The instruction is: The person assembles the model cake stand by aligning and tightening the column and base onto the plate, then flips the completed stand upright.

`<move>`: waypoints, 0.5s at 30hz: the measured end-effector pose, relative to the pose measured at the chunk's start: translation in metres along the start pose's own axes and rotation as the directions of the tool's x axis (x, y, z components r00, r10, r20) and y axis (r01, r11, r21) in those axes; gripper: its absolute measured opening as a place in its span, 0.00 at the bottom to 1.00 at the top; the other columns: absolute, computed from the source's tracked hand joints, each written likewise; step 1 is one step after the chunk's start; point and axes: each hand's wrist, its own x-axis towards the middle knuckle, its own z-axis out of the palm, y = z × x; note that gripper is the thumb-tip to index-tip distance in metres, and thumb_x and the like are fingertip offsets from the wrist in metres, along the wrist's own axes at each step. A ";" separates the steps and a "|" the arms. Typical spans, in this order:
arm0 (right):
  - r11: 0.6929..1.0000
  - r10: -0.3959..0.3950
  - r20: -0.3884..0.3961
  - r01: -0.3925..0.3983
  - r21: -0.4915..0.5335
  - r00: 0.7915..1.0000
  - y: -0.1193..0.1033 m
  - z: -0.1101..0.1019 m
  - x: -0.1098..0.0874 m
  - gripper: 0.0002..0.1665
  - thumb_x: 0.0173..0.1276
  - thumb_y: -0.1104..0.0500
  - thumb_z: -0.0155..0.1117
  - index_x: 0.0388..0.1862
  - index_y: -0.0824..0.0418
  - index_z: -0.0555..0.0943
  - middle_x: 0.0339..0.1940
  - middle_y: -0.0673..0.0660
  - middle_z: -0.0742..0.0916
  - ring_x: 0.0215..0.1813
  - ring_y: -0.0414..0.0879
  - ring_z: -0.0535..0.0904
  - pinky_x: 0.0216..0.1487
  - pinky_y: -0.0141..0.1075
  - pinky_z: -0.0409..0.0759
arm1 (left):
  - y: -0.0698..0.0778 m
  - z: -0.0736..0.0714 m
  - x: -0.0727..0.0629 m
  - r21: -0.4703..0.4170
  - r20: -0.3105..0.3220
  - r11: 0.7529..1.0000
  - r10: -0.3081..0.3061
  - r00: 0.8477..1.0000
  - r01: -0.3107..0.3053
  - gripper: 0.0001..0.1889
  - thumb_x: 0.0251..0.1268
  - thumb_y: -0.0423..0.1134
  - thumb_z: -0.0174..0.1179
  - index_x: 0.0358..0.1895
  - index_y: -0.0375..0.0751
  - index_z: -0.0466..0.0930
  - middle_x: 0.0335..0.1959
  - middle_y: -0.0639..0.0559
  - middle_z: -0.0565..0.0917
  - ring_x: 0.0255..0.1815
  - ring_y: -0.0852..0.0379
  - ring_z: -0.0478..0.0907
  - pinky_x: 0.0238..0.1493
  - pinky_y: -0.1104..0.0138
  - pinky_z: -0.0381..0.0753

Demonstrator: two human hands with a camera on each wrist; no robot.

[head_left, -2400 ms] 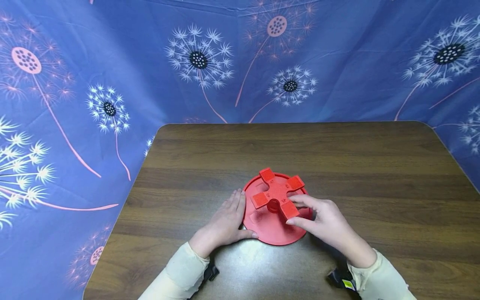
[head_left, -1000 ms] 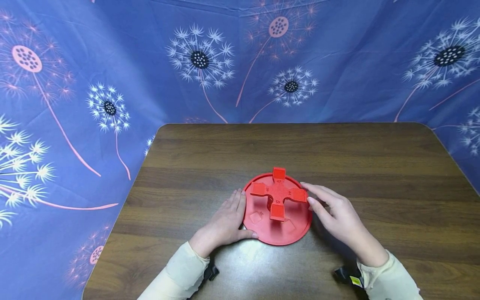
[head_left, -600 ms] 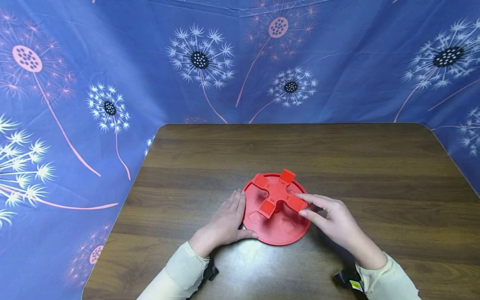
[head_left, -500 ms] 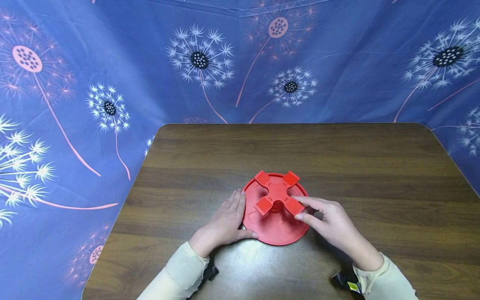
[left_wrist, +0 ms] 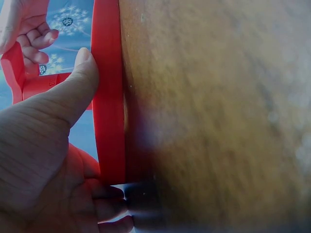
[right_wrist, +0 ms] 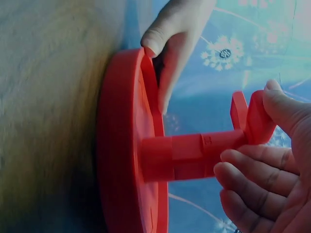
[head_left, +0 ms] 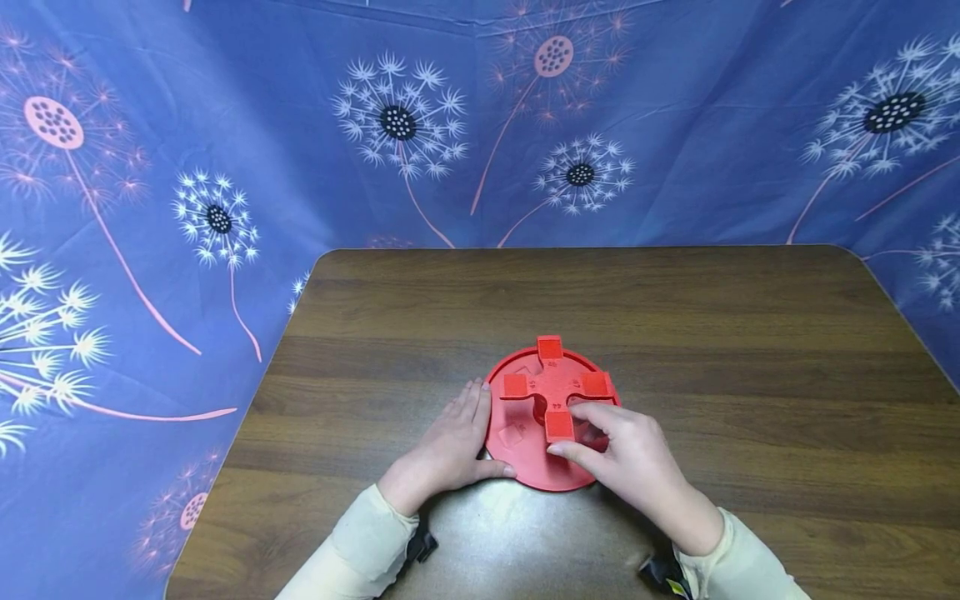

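Note:
A round red tray-like base [head_left: 555, 471] with a raised rim lies on the table. From its centre rises a red post [right_wrist: 194, 155] topped by a four-armed red knob [head_left: 557, 382]; small numbers mark its arms. My left hand [head_left: 447, 446] holds the base's rim at its left and front edge, thumb towards the front. My right hand [head_left: 637, 458] has thumb and index finger around the knob's front arm. In the right wrist view, the thumb lies on that arm's end while the other fingers hang loosely curled beside the post.
The wooden table [head_left: 420, 317] has rounded far corners. Behind and left of it hangs a blue cloth [head_left: 480, 125] printed with dandelions. Dark straps or camera mounts [head_left: 422, 546] sit at the wrists.
The knob has turned clockwise as seen from above, its gripped arm swinging from the right to the front. My right hand has moved left with it. The left hand and the base stay put.

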 end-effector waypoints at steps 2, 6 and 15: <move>0.999 -0.018 -0.020 0.017 -0.038 1.000 -0.002 0.003 0.000 0.24 0.43 0.47 0.81 0.39 0.54 0.85 0.25 0.44 0.84 0.24 0.36 0.75 0.26 0.29 0.75 | 0.000 0.000 0.000 0.003 0.007 1.000 -0.006 1.000 0.006 0.61 0.54 0.70 0.60 0.76 0.27 0.44 0.77 0.32 0.48 0.78 0.40 0.45 0.73 0.52 0.55; 0.995 -0.033 -0.047 0.029 -0.091 0.998 -0.004 0.006 0.001 0.26 0.42 0.44 0.81 0.38 0.55 0.85 0.25 0.47 0.84 0.22 0.38 0.73 0.24 0.30 0.71 | 0.000 0.001 0.000 0.011 0.001 1.000 -0.006 1.000 0.006 0.61 0.54 0.71 0.60 0.76 0.27 0.44 0.77 0.32 0.48 0.78 0.40 0.45 0.73 0.52 0.55; 0.996 0.020 -0.022 -0.022 -0.082 1.000 -0.007 0.000 0.000 0.24 0.45 0.45 0.81 0.40 0.54 0.86 0.23 0.43 0.83 0.22 0.33 0.69 0.23 0.28 0.69 | 0.000 0.001 0.000 0.004 0.003 1.000 -0.002 1.000 0.002 0.61 0.55 0.70 0.60 0.76 0.27 0.44 0.77 0.32 0.48 0.77 0.40 0.45 0.73 0.52 0.55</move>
